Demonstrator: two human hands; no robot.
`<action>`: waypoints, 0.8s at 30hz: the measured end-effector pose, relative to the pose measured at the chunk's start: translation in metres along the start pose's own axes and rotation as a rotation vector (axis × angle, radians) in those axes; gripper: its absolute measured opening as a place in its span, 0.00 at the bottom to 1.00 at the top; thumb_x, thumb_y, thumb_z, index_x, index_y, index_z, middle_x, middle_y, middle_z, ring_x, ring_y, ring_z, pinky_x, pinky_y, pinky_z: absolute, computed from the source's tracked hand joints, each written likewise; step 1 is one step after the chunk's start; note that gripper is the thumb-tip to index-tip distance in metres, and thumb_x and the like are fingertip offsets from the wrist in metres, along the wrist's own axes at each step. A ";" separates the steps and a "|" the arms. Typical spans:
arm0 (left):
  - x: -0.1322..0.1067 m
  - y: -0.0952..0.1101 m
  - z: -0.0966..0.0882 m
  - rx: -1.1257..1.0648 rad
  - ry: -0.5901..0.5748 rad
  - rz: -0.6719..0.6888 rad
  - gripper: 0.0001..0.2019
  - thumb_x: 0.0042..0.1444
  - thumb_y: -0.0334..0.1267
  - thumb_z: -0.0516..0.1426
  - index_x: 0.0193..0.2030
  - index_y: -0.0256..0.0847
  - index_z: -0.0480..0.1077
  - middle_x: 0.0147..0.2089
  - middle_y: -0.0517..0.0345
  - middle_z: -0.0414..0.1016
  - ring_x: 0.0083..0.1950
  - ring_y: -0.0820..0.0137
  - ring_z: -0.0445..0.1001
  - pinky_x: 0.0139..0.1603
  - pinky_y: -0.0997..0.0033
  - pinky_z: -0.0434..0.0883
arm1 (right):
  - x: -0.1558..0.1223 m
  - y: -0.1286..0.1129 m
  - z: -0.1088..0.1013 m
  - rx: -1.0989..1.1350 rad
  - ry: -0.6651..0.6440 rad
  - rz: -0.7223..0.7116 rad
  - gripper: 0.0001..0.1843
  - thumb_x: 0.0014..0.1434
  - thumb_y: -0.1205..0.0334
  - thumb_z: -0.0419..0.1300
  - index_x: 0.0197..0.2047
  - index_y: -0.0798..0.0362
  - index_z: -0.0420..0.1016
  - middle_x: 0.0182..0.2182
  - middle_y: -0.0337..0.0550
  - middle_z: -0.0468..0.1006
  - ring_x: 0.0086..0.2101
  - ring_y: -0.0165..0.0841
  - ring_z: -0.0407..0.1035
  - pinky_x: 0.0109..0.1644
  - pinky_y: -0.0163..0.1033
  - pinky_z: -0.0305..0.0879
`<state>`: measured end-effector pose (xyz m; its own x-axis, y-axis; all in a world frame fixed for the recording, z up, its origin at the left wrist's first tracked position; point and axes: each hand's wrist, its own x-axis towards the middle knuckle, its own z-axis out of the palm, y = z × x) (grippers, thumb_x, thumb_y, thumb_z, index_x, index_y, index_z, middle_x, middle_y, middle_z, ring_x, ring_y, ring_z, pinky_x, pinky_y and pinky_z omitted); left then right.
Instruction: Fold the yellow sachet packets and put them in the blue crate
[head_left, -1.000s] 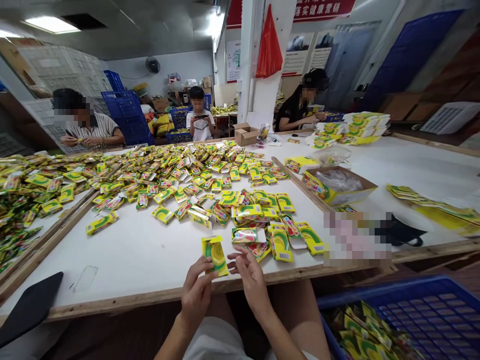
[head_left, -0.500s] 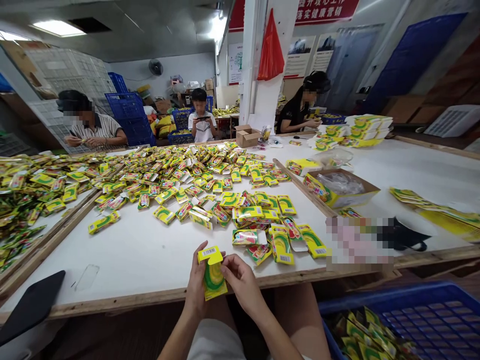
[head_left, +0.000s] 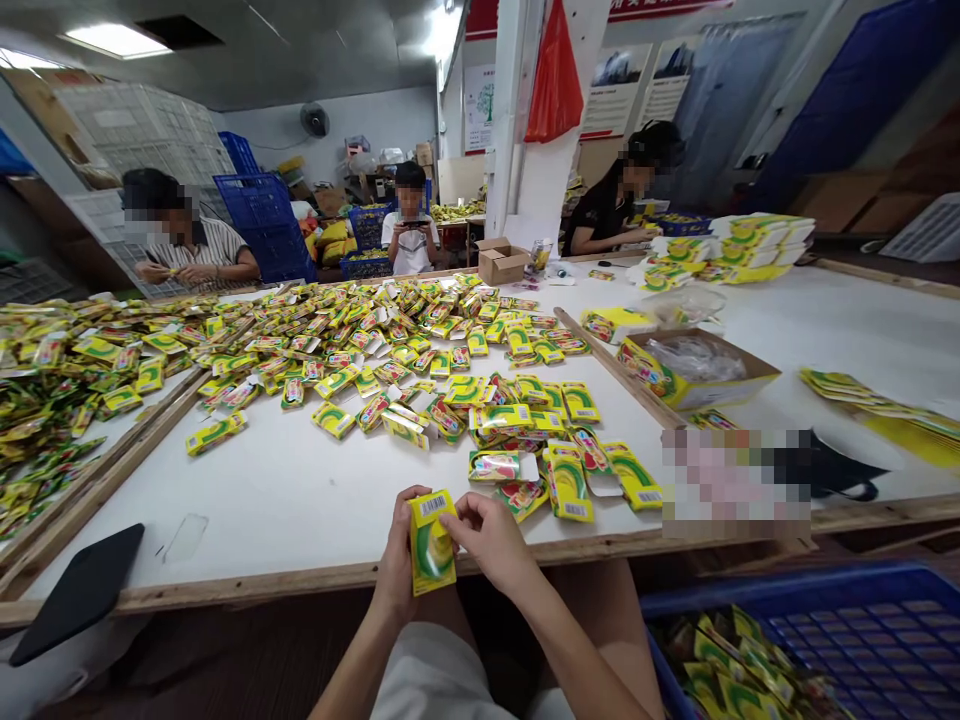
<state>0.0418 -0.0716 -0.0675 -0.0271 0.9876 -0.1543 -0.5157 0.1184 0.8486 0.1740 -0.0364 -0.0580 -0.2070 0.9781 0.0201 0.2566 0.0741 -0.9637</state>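
Note:
A small yellow-and-green carton [head_left: 433,556] is held upright in front of me, just over the table's front edge, its barcode end at the top. My left hand [head_left: 395,562] wraps round its left side. With thumb and bent fingers, my right hand [head_left: 491,535] grips the carton's upper right, the thumb pressing just below the barcode. Most of the right fingertips are hidden. Close beyond my hands lies a cluster of similar cartons [head_left: 570,482], some with white end flaps sticking out.
A large heap of cartons [head_left: 360,335] covers the table's far left, crossed by wooden strips [head_left: 97,480]. An open box of clear bags [head_left: 694,370] stands right. A phone [head_left: 79,590] lies at the left edge; a blue basket [head_left: 795,590] sits low right. Several people work or sit beyond.
The carton's top flap, raised before, now lies flat against its face under my right thumb. My right hand has moved slightly up. The whole view has shifted a little.

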 end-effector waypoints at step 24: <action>0.001 0.002 0.003 0.001 -0.010 -0.046 0.26 0.52 0.65 0.52 0.46 0.45 0.61 0.29 0.60 0.74 0.25 0.71 0.74 0.26 0.74 0.70 | -0.012 -0.009 -0.011 -0.130 0.040 -0.073 0.05 0.56 0.59 0.59 0.31 0.52 0.71 0.25 0.36 0.72 0.24 0.29 0.63 0.29 0.33 0.57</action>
<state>0.0431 -0.0698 -0.0648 0.0050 0.9821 -0.1882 -0.5154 0.1638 0.8412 0.1848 -0.0469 -0.0464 -0.1929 0.9759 0.1016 0.3633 0.1672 -0.9166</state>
